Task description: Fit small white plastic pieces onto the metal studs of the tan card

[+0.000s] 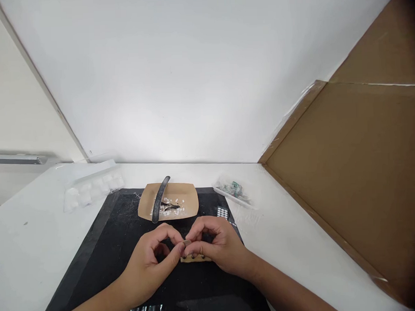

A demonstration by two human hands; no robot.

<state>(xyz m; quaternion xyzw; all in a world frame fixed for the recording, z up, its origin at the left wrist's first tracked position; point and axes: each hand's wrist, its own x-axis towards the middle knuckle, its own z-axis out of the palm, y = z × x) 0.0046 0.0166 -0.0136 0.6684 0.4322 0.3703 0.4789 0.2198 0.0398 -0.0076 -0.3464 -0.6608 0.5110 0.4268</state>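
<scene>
My left hand (153, 259) and my right hand (215, 245) meet over the black mat (105, 250), fingers curled. Both pinch a small tan piece (187, 243) between thumb and fingertips. Under the right fingers lies a little tan strip (195, 259) with dark studs on it. Behind the hands sits a brown paper tray (190, 199) holding white bits and a dark curved tool (160, 198) that leans over its rim.
A clear plastic compartment box (89, 187) stands at the back left of the white table. A clear bag with greenish parts (234, 191) lies at the back right. A cardboard panel (358, 177) walls off the right side. A white wall rises behind.
</scene>
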